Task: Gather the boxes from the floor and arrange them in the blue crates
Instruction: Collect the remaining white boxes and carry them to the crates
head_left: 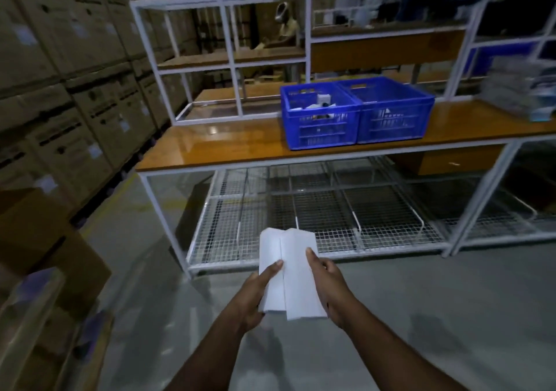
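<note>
Left hand (pixel 255 293): we see its thumb pressed on a white box (pixel 272 270), fingers curled beneath.
Right hand (pixel 326 282): we see it gripping a second white box (pixel 301 273) beside the first.
Boxes: held above the floor, touching.
Blue crates (pixel 358 114): side by side on the wooden table (pixel 225 144), well ahead.

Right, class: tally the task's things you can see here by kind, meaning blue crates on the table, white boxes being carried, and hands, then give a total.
Blue crates: 2, the left crate and the right crate, side by side on the table
White boxes held: 2, left box and right box
Hands: 2, left hand and right hand
Total: 6
</note>
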`<state>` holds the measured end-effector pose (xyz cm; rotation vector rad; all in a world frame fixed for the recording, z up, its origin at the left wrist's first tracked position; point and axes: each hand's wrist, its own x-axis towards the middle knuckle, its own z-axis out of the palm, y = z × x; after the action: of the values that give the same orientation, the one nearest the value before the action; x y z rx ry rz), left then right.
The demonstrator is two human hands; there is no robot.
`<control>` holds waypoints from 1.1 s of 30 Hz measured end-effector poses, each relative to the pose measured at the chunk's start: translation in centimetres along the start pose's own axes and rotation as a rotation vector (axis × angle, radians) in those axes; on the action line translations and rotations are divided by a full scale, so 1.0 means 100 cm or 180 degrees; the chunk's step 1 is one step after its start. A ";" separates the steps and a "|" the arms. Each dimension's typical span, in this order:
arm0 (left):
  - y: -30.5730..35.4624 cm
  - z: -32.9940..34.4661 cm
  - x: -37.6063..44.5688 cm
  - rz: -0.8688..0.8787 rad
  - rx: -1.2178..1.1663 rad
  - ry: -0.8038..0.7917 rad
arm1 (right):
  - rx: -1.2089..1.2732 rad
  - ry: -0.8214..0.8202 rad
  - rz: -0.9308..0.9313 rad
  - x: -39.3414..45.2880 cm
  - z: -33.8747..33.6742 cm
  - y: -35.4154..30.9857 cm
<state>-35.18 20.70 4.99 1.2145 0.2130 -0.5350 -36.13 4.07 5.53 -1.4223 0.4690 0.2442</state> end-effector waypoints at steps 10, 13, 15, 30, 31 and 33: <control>0.076 0.035 0.129 -0.0116 -0.0816 -0.0352 | 0.0925 -0.0120 0.0019 0.124 -0.035 -0.067; 0.094 0.056 0.171 -0.0158 -0.0782 -0.0350 | 0.1039 -0.0338 0.0033 0.170 -0.052 -0.085; 0.107 0.074 0.200 -0.0186 -0.0750 -0.0408 | 0.1074 -0.0423 0.0001 0.200 -0.069 -0.101; 0.215 0.236 0.414 -0.0004 -0.0550 -0.0468 | 0.1425 -0.0626 -0.0738 0.377 -0.205 -0.264; 0.222 0.246 0.429 0.0017 -0.0448 -0.0450 | 0.1444 -0.0608 -0.0748 0.386 -0.213 -0.274; 0.236 0.267 0.459 0.0091 -0.0341 -0.0410 | 0.1431 -0.0536 -0.0735 0.408 -0.230 -0.295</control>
<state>12.63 -11.00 14.04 1.0735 0.1131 -0.5679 9.00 -27.39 11.50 -0.9941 0.2001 0.0636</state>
